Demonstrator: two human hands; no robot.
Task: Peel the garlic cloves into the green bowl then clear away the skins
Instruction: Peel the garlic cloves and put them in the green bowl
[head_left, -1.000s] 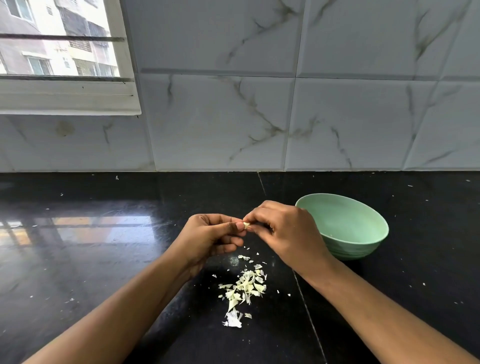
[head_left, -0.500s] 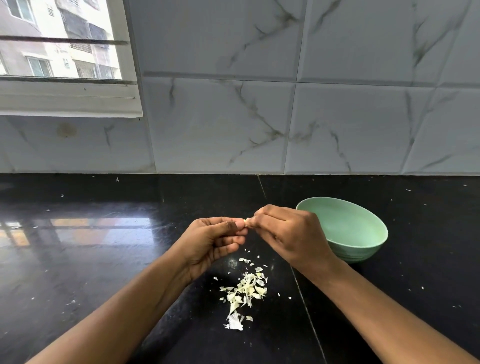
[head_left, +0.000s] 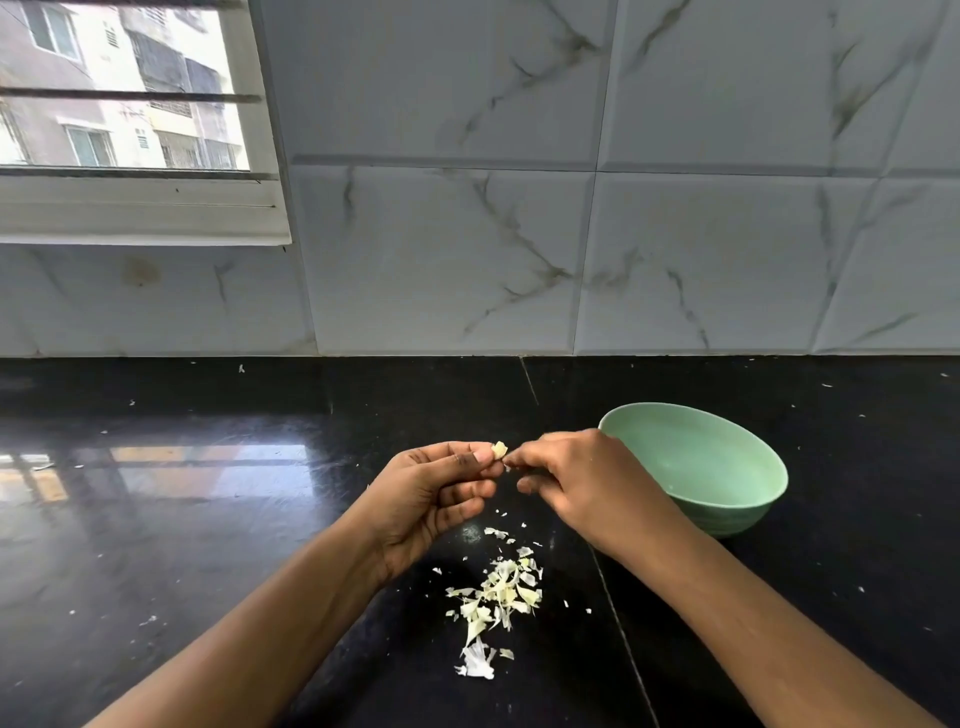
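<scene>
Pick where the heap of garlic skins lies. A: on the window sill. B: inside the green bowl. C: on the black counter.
C: the garlic skins lie heaped on the black counter, outside the green bowl, not in it.

left hand (head_left: 436, 499) pinching garlic clove (head_left: 499, 449), green bowl (head_left: 727, 512)

Glossy countertop (head_left: 208, 519), soft-sheen green bowl (head_left: 727, 467), papery garlic skins (head_left: 498, 592)
The countertop is polished black stone, mirror-smooth; the wall tiles (head_left: 441, 260) are smooth marble-veined ceramic with a faint sheen; the green bowl looks like plastic; the garlic skins are thin, dry, flaky.
</scene>
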